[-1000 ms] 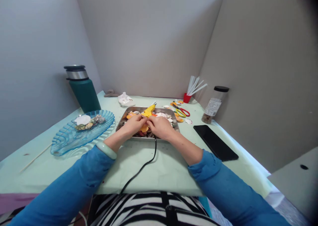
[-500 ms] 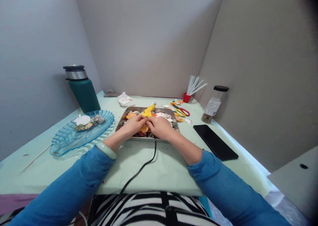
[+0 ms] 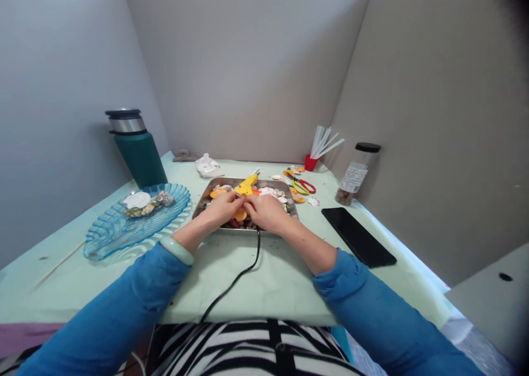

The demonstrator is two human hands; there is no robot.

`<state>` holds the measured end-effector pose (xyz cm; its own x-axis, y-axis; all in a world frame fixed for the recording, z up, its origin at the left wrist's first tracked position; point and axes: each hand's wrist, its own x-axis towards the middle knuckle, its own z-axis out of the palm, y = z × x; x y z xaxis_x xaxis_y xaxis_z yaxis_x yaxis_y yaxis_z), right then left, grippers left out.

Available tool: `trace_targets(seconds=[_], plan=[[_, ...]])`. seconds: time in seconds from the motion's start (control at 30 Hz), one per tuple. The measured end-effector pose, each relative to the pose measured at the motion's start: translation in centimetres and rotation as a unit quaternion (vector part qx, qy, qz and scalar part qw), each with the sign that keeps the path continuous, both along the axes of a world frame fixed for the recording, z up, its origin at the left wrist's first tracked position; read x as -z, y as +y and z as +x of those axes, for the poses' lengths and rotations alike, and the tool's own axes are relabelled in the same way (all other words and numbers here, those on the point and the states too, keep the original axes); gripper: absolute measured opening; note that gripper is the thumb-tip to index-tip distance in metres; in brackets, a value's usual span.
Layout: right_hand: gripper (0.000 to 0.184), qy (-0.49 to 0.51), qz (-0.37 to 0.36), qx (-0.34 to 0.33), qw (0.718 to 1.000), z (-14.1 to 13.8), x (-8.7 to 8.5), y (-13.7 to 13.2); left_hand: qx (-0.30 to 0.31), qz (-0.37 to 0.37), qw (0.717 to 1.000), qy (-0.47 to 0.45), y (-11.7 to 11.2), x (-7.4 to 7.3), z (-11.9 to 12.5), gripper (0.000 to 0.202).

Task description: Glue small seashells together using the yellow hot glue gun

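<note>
Over a metal tray [image 3: 292, 210] full of seashells [image 3: 273, 193], my left hand [image 3: 223, 208] and my right hand [image 3: 265, 210] meet fingertip to fingertip. Both are closed in a pinch; whatever lies between the fingers is too small and hidden to name. Just behind the fingertips a yellow hot glue gun [image 3: 247, 185] rests on the shells. Its black cord [image 3: 235, 280] runs out under my right hand to the table's front edge. An orange shell [image 3: 240, 215] shows below my fingers.
On the left are a blue shell-shaped plate [image 3: 119, 238] with shell pieces, a green bottle [image 3: 140, 158] and a thin stick [image 3: 60, 263]. To the right lie scissors [image 3: 303, 186], a phone [image 3: 357, 237], a jar [image 3: 356, 175] and a red cup [image 3: 310, 163] of glue sticks. Crumpled tissue [image 3: 208, 166] sits behind.
</note>
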<state>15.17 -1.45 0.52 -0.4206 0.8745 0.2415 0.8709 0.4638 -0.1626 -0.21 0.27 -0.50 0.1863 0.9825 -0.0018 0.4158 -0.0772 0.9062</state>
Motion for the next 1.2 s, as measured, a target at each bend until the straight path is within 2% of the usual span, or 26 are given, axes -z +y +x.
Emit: trace_targets(seconds=[0.37, 1.2], plan=[[0.039, -0.004, -0.012, 0.004, 1.000, -0.05, -0.43, -0.33, 0.004, -0.005, 1.000, -0.010, 0.02, -0.03, 0.05, 0.015], [0.039, -0.005, -0.004, 0.001, 1.000, 0.00, -0.19, -0.12, 0.006, -0.003, 1.000, -0.002, -0.09, -0.11, 0.02, 0.016]])
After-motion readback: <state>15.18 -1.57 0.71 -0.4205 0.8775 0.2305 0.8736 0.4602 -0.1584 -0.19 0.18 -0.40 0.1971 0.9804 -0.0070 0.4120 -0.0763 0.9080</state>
